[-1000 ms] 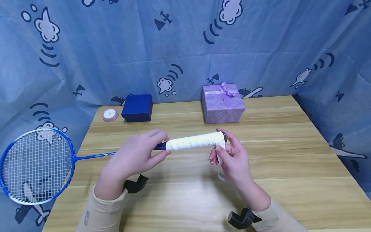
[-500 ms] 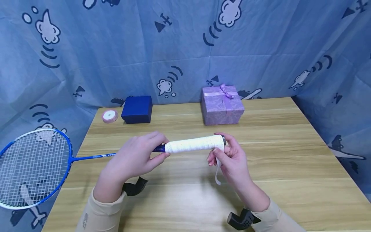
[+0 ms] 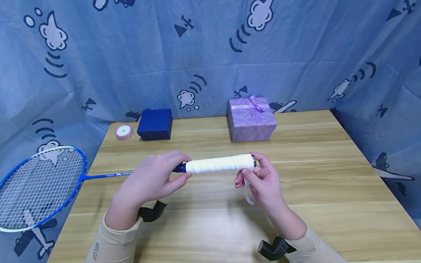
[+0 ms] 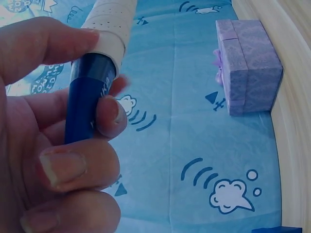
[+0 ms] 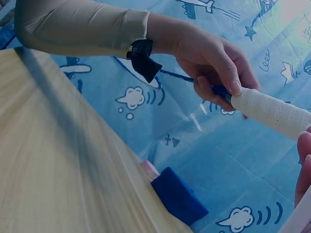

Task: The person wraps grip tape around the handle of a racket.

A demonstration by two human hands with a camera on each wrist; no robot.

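A blue badminton racket (image 3: pixel 105 175) is held above the table, its strung head (image 3: pixel 42 188) out to the left. White perforated grip tape (image 3: pixel 220 164) covers its handle in overlapping turns. My left hand (image 3: pixel 152 179) grips the dark blue cone just left of the tape; in the left wrist view the thumb lies on the tape's edge. At the butt end my right hand (image 3: pixel 266 182) pinches the tape between thumb and fingers. A loose strip of the tape (image 3: pixel 248 193) hangs below these fingers. The black butt cap (image 3: pixel 254 160) shows partly beside them.
At the back of the wooden table (image 3: pixel 329 175) stand a dark blue box (image 3: pixel 155 124) and a purple gift box (image 3: pixel 252 119) with a bow. A pink-edged ribbon spool (image 3: pixel 124 132) lies left of the blue box. Blue patterned cloth (image 3: pixel 210 44) hangs behind.
The racket has rolled about its length, so its head appears tilted differently. The loose strip swings below my right hand, and its upper part at the butt end now lies closer to the handle.
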